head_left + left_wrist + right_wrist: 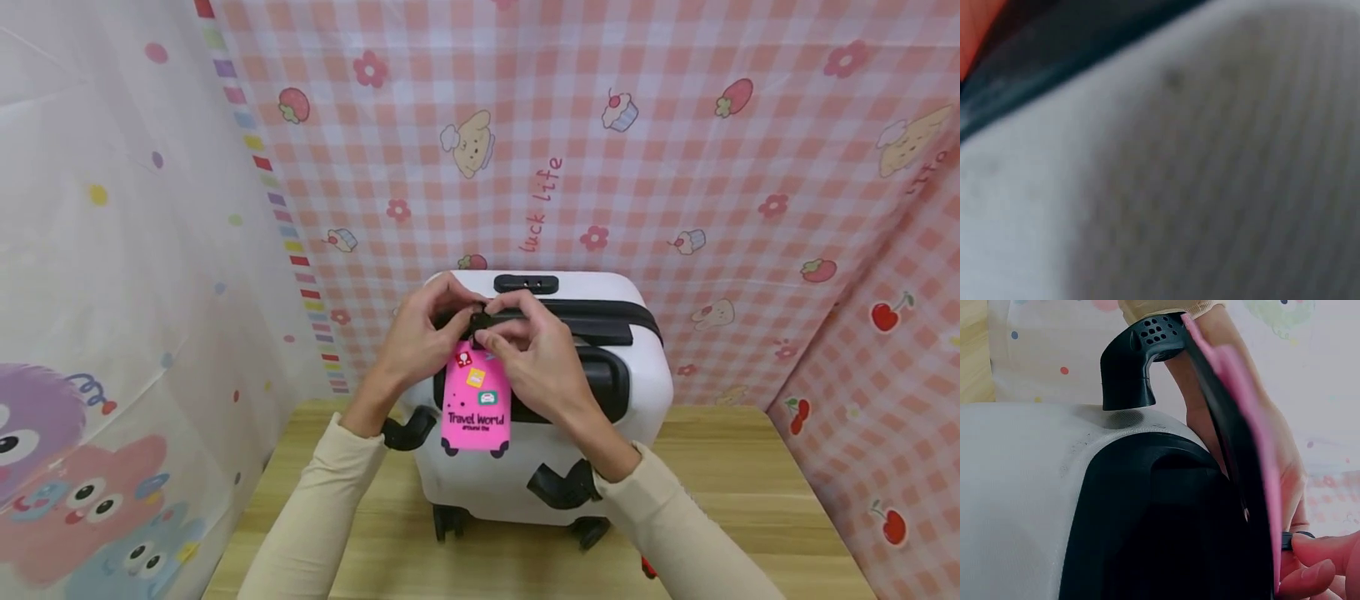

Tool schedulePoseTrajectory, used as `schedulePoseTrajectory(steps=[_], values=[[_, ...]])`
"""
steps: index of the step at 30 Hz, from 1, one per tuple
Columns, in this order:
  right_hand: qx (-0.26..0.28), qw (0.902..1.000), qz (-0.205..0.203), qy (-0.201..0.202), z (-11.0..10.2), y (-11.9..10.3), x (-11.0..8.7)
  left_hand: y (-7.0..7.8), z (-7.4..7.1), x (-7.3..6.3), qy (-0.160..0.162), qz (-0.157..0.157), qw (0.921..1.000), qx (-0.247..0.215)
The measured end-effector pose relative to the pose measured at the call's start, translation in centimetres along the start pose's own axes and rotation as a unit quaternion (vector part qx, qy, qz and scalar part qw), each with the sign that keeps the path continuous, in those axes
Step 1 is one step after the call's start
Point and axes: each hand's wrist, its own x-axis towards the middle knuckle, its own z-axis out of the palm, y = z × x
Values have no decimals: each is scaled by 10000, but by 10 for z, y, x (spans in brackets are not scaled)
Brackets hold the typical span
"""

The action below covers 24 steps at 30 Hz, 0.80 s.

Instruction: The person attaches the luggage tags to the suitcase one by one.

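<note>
A white suitcase (480, 487) stands upright with a black handle (600, 315) along its top. In front of it hangs a pink luggage tag (477, 408) printed "Travel World". Thumb and fingers of my left hand (423, 337) pinch the tag's black strap (478, 320) beside the handle. My right hand (543, 362) pinches the same strap from the other side, its fingertips close to the left ones. Edge-on in the right wrist view, the pink tag (1259, 437) hangs beside the suitcase's black recess (1154, 519). The left wrist view is a blurred close-up of a pale ribbed surface.
The suitcase's wheels (448, 521) rest on a wooden table (735, 475). A black combination lock (526, 284) sits on its top. Behind hangs a pink checked cloth (570, 142); a white printed cloth (127, 208) is at left. Black curved wrist mounts (558, 486) sit close to the suitcase front.
</note>
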Motion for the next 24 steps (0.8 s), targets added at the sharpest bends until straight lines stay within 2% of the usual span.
schedulePoseTrajectory(steps=[6,10,15,24], values=[[-274,9995,-116,82,1,2,-2,-2,1,-1,189,231,9988,-400],[-264,9993,-157,225,3,2,-3,-2,1,-2,181,353,9989,-230],[-60,9991,-308,268,5,5,-2,-2,1,-3,43,326,9995,-22],[-3,9982,-517,288,5,6,-4,-1,0,-4,-85,390,9992,64]])
